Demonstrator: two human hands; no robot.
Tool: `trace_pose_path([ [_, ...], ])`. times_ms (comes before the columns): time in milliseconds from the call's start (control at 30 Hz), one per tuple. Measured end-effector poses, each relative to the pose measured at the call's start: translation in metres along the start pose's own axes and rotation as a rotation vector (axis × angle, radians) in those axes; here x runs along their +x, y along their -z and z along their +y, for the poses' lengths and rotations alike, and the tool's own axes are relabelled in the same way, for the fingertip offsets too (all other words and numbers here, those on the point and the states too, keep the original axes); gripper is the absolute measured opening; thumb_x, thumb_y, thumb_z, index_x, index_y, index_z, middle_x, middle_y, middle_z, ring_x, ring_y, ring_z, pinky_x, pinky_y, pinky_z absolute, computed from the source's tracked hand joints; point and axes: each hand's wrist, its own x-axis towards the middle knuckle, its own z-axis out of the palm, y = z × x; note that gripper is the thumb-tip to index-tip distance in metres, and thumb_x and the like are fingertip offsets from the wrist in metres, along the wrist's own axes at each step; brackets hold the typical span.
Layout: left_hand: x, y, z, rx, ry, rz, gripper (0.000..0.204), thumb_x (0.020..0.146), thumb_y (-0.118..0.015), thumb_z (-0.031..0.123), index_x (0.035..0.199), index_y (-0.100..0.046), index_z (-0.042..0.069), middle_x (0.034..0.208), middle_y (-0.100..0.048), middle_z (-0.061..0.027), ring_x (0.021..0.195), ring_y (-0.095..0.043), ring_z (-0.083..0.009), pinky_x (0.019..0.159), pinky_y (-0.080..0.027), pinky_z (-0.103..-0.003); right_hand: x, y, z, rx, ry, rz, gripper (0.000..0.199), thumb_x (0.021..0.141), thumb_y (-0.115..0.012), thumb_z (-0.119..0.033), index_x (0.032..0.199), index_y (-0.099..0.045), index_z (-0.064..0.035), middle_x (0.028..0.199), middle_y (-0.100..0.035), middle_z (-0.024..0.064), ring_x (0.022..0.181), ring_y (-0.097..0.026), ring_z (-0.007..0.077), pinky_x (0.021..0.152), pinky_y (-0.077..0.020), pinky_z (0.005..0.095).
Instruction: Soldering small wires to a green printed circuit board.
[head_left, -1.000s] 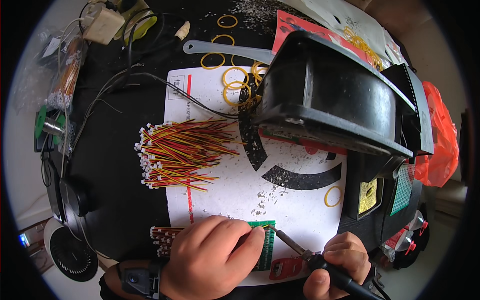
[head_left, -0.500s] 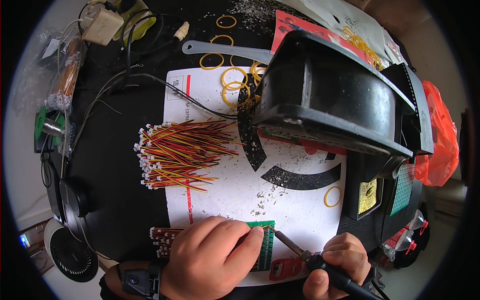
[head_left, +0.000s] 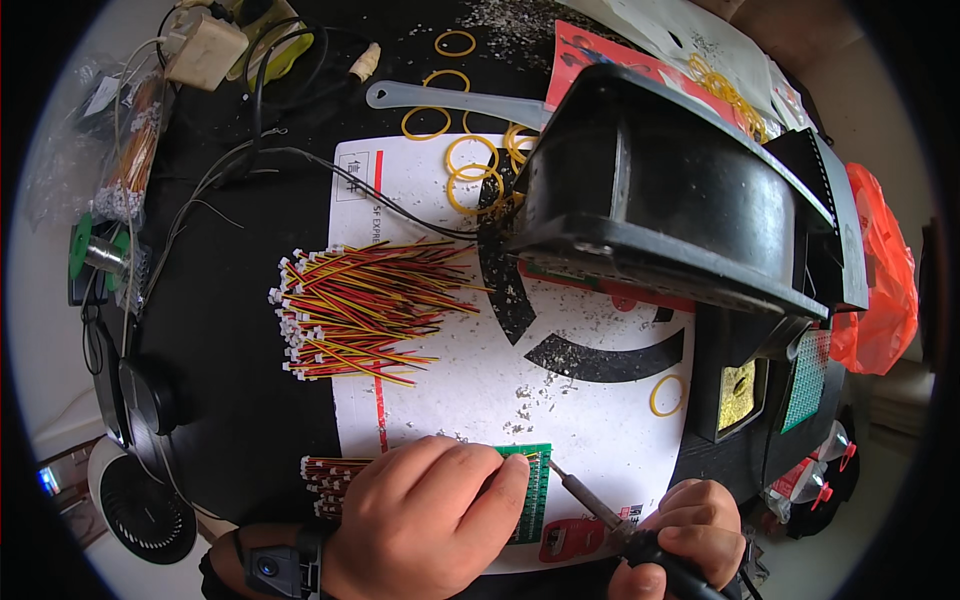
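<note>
My left hand [head_left: 425, 515] is closed over a green circuit board [head_left: 537, 495]. Its thumb and index finger pinch a thin wire near the board's upper edge, where a bit of yellow shows; the hand hides much of the board. White-plugged cables [head_left: 330, 475] stick out to the left from under this hand. A soldering iron [head_left: 590, 497] is gripped by its black handle in my right hand [head_left: 700, 530]. The iron's tip is at the board's upper right edge; whether it touches cannot be made out. Beyond lies a pile of red, black and yellow cables [head_left: 375, 310] with white plugs.
A large black fan-like housing [head_left: 660, 190] stands over the white sheet [head_left: 450, 410], which carries scattered clippings. Rubber bands [head_left: 472, 155] lie behind. To the right sits a yellow tip-cleaning pad [head_left: 737, 392]; at the left, a solder spool [head_left: 103, 252] and a small fan [head_left: 145, 505].
The soldering iron's tip has shifted slightly right and nearer to me, from the wire to the board's right edge. My right hand moved a little with it; the left stays nearly in place.
</note>
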Motion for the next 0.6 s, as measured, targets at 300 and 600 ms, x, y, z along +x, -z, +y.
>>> trace_pose_path([
  [300, -0.004, -0.003, -0.008, -0.080, 0.020, -0.004, 0.024, 0.066, -0.071, -0.003, 0.091, -0.073, -0.003, 0.077, -0.061, -0.0083, 0.063, -0.060, -0.0231, 0.057, -0.050, -0.033, 0.000, -0.001, 0.001, -0.060, -0.054, -0.041, 0.026, 0.087, -0.070, -0.016, 0.090, -0.054, 0.0047, 0.064, -0.052, 0.0097, 0.049, -0.048, 0.0172, 0.045, -0.0380, 0.0308],
  [600, -0.007, 0.001, 0.004, -0.044, 0.021, 0.038, 0.017, 0.076, -0.068, 0.000, 0.092, -0.068, -0.003, 0.084, -0.060, -0.0117, 0.076, -0.061, -0.0291, 0.069, -0.052, -0.037, -0.017, 0.024, 0.013, -0.021, -0.081, -0.266, 0.030, 0.083, -0.079, -0.021, 0.095, -0.065, 0.0028, 0.076, -0.065, 0.0110, 0.061, -0.064, 0.0196, 0.055, -0.0527, 0.0281],
])
